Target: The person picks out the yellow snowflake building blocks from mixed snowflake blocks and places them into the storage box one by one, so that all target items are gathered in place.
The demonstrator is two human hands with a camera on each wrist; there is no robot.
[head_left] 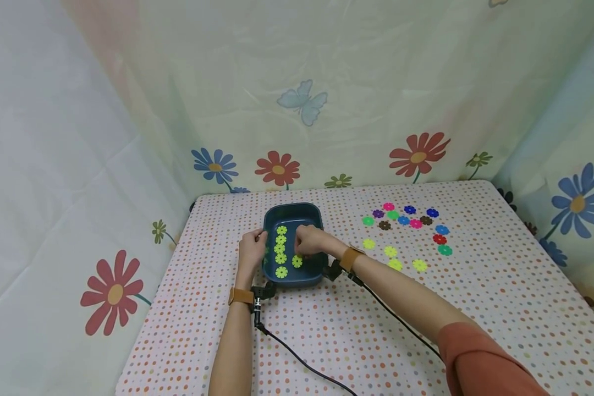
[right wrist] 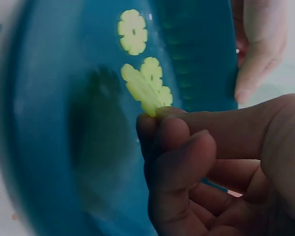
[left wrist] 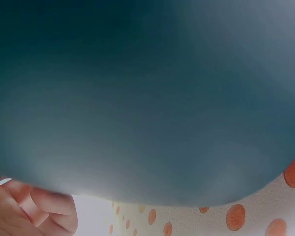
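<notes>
A dark blue tray [head_left: 293, 284] holds a column of several yellow flower-shaped discs [head_left: 281, 272] along its left side. My right hand [head_left: 311, 241] reaches into it and pinches one yellow flower-shaped disc [right wrist: 140, 91] between thumb and fingertips, tilted above the tray floor. My left hand [head_left: 252, 250] grips the tray's left side, thumb at the rim. In the left wrist view, the tray's outer wall [left wrist: 147, 123] fills most of the picture, and curled fingers [left wrist: 54, 209] show at the lower left.
Right of the tray, several loose yellow discs [head_left: 390, 251] lie on the dotted tablecloth [head_left: 297, 341]. Farther back are discs in other colours, including red [head_left: 439, 239], brown [head_left: 384, 225] and blue [head_left: 410, 209]. A flower-printed curtain [head_left: 356, 110] stands behind the table. Cables [head_left: 307, 360] run from both wrists.
</notes>
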